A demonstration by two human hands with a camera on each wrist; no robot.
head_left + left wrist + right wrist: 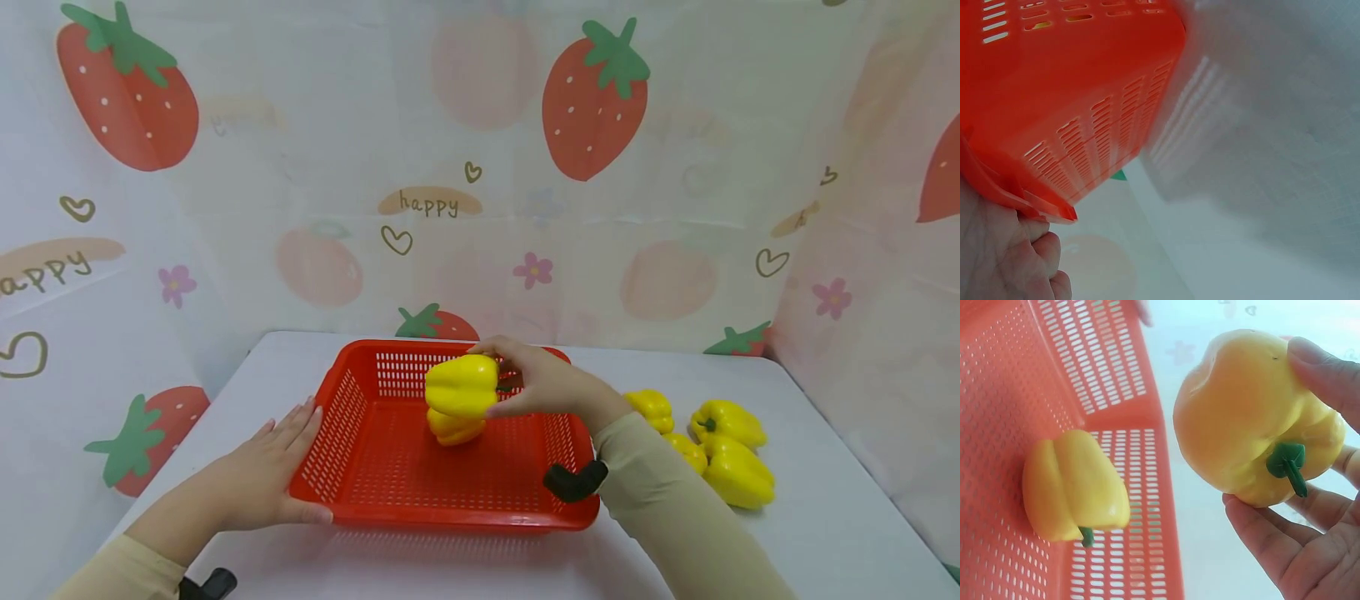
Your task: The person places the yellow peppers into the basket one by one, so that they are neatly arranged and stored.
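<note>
A red plastic basket (405, 467) with slotted walls stands on the table. My left hand (258, 483) rests against its left side, fingers stretched along the rim and thumb at the front corner. In the left wrist view the palm (997, 256) touches the basket's rim. Over the basket, my right hand (547, 379) holds a yellow bell pepper (459, 386) between thumb and fingers. The right wrist view shows the green stem (1288, 464) of this pepper facing the palm. Another yellow bell pepper (1075, 487) lies inside the basket, partly hidden below the held one in the head view.
Several more yellow bell peppers (738, 471) lie grouped on the white table (825, 500), right of the basket and partly behind my right forearm. A strawberry-patterned cloth (487, 233) hangs behind the table and at both sides.
</note>
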